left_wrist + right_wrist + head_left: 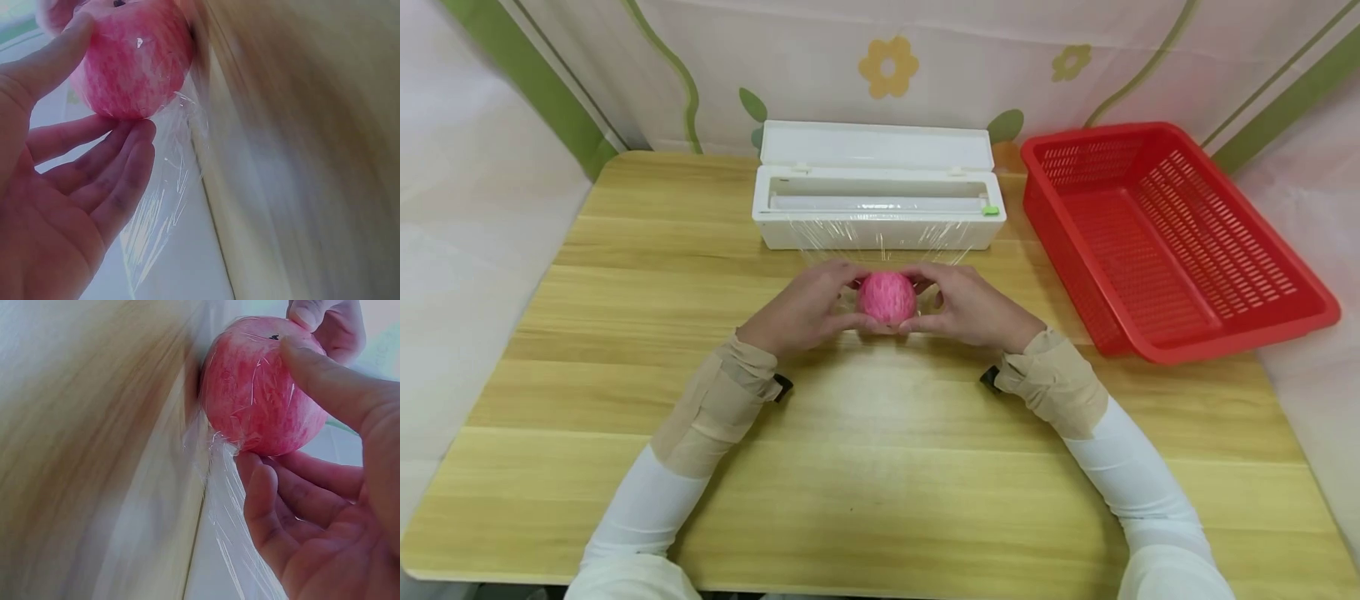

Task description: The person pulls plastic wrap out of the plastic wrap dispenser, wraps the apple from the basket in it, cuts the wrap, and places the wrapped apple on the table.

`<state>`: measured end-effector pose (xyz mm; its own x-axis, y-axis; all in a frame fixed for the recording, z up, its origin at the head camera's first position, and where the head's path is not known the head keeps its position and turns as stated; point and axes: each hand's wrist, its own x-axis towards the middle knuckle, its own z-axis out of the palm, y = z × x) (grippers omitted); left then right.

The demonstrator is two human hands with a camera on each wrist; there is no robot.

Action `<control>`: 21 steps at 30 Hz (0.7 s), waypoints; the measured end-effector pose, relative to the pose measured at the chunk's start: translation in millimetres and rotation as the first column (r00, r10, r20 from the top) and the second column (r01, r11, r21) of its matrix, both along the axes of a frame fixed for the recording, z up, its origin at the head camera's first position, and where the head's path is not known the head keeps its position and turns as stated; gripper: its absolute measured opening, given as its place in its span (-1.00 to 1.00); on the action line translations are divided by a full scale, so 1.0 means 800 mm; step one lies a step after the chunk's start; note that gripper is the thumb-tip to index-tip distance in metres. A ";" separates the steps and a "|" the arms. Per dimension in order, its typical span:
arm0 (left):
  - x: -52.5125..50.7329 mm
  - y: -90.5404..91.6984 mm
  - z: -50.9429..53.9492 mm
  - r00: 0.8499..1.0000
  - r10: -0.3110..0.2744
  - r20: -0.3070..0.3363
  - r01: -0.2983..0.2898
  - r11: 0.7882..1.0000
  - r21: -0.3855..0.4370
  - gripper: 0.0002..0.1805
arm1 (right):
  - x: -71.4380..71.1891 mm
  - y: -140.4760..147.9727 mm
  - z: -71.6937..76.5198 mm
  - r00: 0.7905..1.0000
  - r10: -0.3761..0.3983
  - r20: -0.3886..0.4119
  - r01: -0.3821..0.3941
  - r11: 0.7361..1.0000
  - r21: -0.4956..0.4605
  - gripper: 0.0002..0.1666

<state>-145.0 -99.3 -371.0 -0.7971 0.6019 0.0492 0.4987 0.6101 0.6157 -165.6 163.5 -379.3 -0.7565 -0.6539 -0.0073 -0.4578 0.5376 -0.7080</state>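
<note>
A pale wood-grain table stands before white cloth printed with yellow flowers, a white box at its far edge and a red basket on the right. Just in front of the box, the left hand and right hand pinch a pink apple between thumbs and fingers, clear film stretching to the box.

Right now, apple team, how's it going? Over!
Left hand, right hand gripping apple. Plastic wrap on apple, stretching back to white box. Red basket right, seemingly not blocking.
</note>
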 end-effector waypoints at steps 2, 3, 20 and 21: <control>-0.001 -0.001 0.000 1.000 0.005 -0.003 -0.005 1.000 -0.013 -0.30 | -0.001 0.000 0.001 1.000 0.005 0.003 -0.005 1.000 -0.006 -0.15; -0.001 -0.001 0.000 1.000 0.008 -0.004 -0.008 1.000 -0.022 -0.30 | -0.002 -0.001 0.001 1.000 0.009 -0.001 -0.009 1.000 -0.006 -0.16; -0.005 0.003 -0.004 0.983 0.090 0.161 -0.108 0.988 0.107 -0.42 | -0.014 -0.004 0.006 0.986 -0.113 0.120 0.115 0.993 -0.010 -0.26; -0.005 0.004 -0.004 0.984 0.090 0.156 -0.108 0.988 0.109 -0.43 | -0.015 -0.003 0.006 0.987 -0.112 0.119 0.114 0.993 -0.013 -0.27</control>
